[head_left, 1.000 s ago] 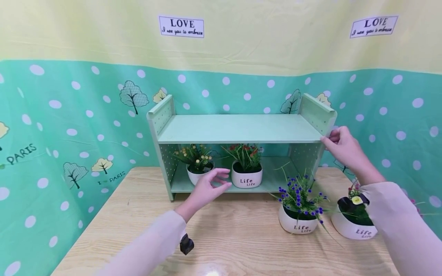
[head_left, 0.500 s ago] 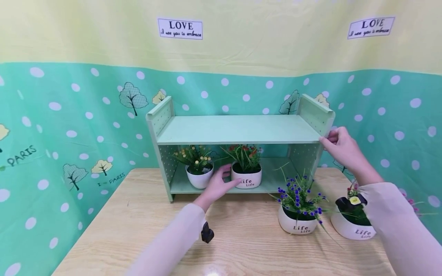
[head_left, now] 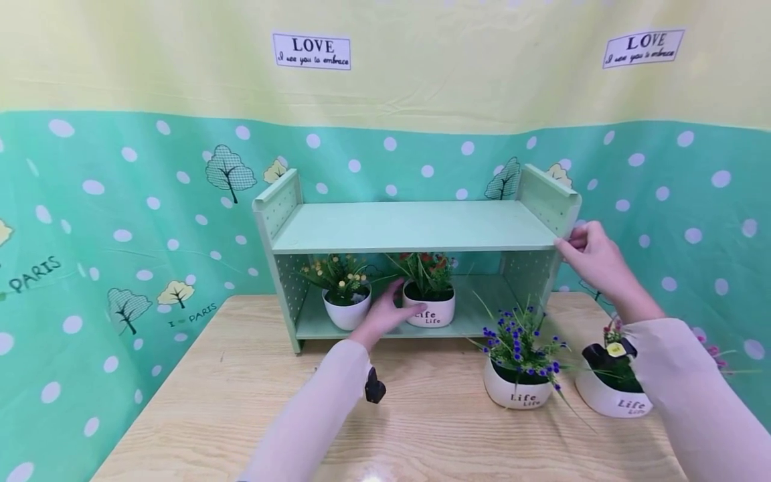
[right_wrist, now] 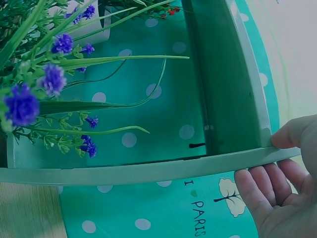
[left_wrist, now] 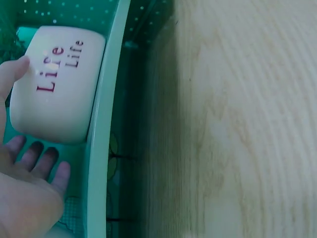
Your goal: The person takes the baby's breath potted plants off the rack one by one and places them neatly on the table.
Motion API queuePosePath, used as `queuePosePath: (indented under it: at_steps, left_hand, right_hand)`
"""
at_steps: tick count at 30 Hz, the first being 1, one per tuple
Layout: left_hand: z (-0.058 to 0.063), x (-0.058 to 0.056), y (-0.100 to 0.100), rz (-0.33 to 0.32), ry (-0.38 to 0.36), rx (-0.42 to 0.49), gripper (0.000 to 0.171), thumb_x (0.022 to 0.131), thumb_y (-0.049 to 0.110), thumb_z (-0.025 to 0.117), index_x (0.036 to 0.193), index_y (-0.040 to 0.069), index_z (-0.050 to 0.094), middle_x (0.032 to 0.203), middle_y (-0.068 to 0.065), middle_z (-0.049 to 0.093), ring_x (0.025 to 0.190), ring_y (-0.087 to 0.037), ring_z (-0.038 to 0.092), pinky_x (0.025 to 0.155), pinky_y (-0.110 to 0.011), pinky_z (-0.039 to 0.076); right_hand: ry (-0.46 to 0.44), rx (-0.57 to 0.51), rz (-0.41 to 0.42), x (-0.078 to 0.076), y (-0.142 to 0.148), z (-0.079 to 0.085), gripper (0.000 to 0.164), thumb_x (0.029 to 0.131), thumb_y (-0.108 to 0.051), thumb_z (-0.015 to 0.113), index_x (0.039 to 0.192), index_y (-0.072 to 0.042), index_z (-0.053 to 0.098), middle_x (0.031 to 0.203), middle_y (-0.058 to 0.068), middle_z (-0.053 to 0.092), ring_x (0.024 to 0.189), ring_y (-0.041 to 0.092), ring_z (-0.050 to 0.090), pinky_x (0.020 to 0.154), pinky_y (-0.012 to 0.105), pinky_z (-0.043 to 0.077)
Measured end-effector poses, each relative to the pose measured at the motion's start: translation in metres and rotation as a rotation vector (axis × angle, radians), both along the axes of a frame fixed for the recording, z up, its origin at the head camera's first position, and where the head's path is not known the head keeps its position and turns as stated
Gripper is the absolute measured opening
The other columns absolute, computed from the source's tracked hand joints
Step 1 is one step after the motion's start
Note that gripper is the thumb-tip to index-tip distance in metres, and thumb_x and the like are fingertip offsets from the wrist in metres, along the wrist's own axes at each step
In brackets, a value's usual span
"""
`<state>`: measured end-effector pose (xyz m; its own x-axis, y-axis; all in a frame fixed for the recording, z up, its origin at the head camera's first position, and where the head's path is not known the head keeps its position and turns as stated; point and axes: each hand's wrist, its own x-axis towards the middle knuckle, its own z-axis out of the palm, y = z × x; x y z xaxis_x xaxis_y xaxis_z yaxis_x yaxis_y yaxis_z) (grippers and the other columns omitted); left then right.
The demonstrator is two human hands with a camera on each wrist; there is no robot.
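My left hand (head_left: 385, 316) has its thumb on the front of a white flowerpot (head_left: 438, 312) with red flowers, marked "Life". Its other fingers (left_wrist: 48, 157) lie along the pot's left side, and the pot stands upright on the lower board of the green shelf (head_left: 415, 224). On the right, my right hand (head_left: 596, 258) pinches the front edge of the shelf's side panel, thumb inside and fingers outside, as the right wrist view shows. To the left of the held pot stands another white pot (head_left: 347, 313) with yellow flowers.
On the wooden table (head_left: 241, 402), a white pot with blue-purple flowers (head_left: 518, 388) stands in front of the shelf's right end. Beside it, a pot with pink flowers (head_left: 614, 395) is partly covered by the right sleeve. A patterned curtain (head_left: 150, 221) hangs behind.
My left hand has moved right and forward, from in front of the shelf to the red-flowered flowerpot, with the thumb now on its front. The right hand keeps its place on the side panel.
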<state>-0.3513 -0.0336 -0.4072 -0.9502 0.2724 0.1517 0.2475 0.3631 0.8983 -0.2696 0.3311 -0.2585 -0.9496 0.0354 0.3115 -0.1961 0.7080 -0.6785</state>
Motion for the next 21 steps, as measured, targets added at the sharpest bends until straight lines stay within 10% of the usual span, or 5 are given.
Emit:
queuePosePath:
  at_steps: [21]
  left_hand:
    - [-0.0001,-0.0025,-0.0039,-0.086,-0.066,0.013,0.094,0.080,0.042,0.085,0.154,0.014,0.036,0.143,-0.013,0.051,0.129,-0.029,0.050,0.103,-0.045,0.045]
  right_hand:
    - [-0.002,-0.002,-0.008,-0.0001,0.0008,-0.0011,0.066,0.103,-0.050,0.045,0.134,0.007,0.031,0.125,0.025,0.047,0.110,0.037,0.052,0.078,0.031,0.048]
